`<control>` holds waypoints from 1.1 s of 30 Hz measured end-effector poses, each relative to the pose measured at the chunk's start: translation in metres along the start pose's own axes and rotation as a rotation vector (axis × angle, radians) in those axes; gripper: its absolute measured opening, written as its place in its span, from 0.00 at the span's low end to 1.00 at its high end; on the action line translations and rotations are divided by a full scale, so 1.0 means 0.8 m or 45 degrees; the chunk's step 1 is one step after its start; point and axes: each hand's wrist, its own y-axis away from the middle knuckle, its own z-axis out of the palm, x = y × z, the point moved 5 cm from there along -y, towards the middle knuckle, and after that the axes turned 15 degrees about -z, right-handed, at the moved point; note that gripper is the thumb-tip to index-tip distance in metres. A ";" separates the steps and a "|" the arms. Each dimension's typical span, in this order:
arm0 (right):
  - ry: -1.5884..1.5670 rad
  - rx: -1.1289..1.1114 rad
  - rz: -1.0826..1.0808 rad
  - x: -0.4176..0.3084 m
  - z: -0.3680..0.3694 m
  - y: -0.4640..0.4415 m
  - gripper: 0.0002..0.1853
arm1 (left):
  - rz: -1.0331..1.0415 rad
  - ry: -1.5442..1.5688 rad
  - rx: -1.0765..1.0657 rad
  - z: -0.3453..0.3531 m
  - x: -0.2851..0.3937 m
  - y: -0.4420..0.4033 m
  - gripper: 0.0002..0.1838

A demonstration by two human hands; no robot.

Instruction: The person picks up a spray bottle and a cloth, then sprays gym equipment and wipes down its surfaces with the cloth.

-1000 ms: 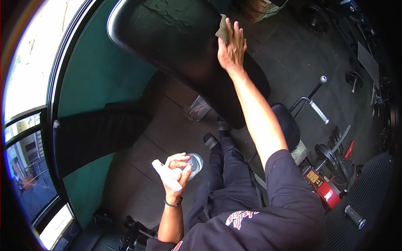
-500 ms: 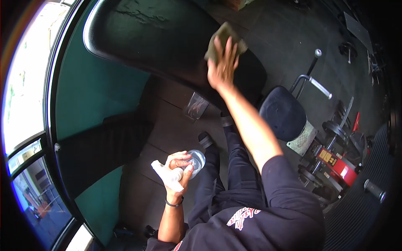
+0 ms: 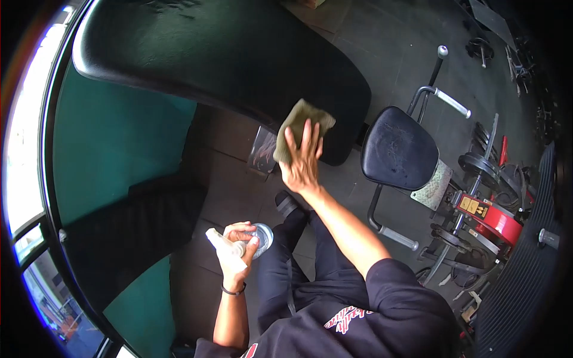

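Note:
My left hand [image 3: 243, 238] is wrapped around the neck of a clear spray bottle [image 3: 263, 241] with a white trigger head [image 3: 225, 249], held in front of my legs. My right hand [image 3: 302, 167] reaches forward with its fingers spread over an olive-green cloth [image 3: 303, 116]. Under the palm and fingers, the cloth lies against the near edge of a long black padded bench [image 3: 239, 59], covering part of that edge. Creases mark the pad's far left surface.
Right of the bench stands a smaller black padded seat [image 3: 400, 148] with grey-gripped handles [image 3: 452, 102]. Beyond it are weight plates [image 3: 477, 170] and a red machine part [image 3: 502, 225]. A green panel [image 3: 119, 143] and windows line the left. My foot [image 3: 286, 204] is on the dark floor.
My right hand has drawn the cloth back toward me, from farther on the pad to its near edge. The view has shifted; my left hand still grips the spray bottle.

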 end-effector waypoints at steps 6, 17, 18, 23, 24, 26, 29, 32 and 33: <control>0.009 0.204 0.040 0.076 -0.029 -0.084 0.35 | 0.240 0.008 -0.034 0.045 -0.025 -0.069 0.36; 0.049 0.278 -0.197 0.213 -0.039 -0.167 0.33 | 0.508 0.270 0.027 0.098 -0.124 -0.149 0.45; -0.022 0.246 -0.199 0.187 -0.038 -0.131 0.34 | 0.555 0.280 -0.038 0.100 -0.136 -0.155 0.47; -0.064 0.164 -0.199 0.090 -0.012 0.054 0.38 | 0.626 0.333 -0.223 0.116 -0.173 -0.180 0.56; -0.017 0.158 -0.184 0.085 -0.005 0.074 0.39 | 0.644 0.340 -0.226 0.120 -0.174 -0.181 0.56; -0.014 0.166 -0.204 0.091 0.000 0.085 0.39 | 0.599 0.374 -0.201 0.125 -0.176 -0.177 0.57; -0.026 0.211 -0.191 0.130 -0.009 0.035 0.38 | 0.636 0.396 -0.198 0.124 -0.174 -0.163 0.57; 0.045 0.289 -0.052 0.219 -0.019 -0.065 0.37 | 0.707 0.385 -0.192 0.114 -0.166 -0.149 0.57; 0.062 0.337 -0.001 0.257 -0.019 -0.092 0.36 | 0.724 0.378 -0.183 0.112 -0.169 -0.147 0.57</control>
